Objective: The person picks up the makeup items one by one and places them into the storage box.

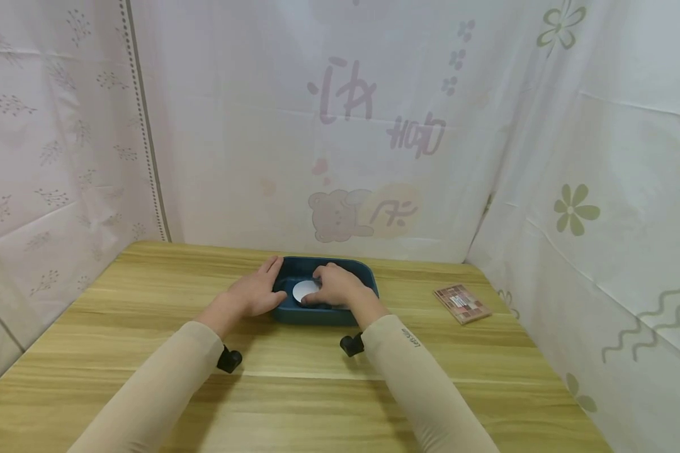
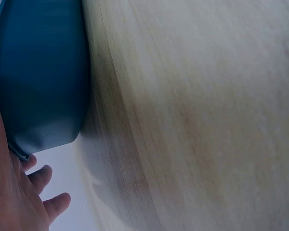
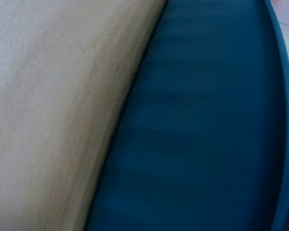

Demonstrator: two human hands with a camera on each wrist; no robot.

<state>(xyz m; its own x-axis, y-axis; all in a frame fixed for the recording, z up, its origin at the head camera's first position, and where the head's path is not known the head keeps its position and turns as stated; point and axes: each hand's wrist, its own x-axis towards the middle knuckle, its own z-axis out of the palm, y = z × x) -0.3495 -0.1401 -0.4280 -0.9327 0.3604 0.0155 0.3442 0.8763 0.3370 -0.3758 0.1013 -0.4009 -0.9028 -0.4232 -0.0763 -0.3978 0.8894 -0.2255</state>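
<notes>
A dark blue rectangular bin with rounded corners stands near the table's back edge. At its left end, my left hand rests against the rim with fingers extended. The left wrist view shows several fingers spread beyond the bin's corner. Inside the bin is a round object with a white top and a dark edge. My right hand reaches over the front wall and holds this round object between thumb and curled fingers. The bin's outer wall fills much of the right wrist view, hiding that grip.
A flat square item with a brown and pink checked pattern lies on the wooden table, right of the bin. Printed pale curtains hang behind the table and along both sides. Black straps with mounts are on both wrists.
</notes>
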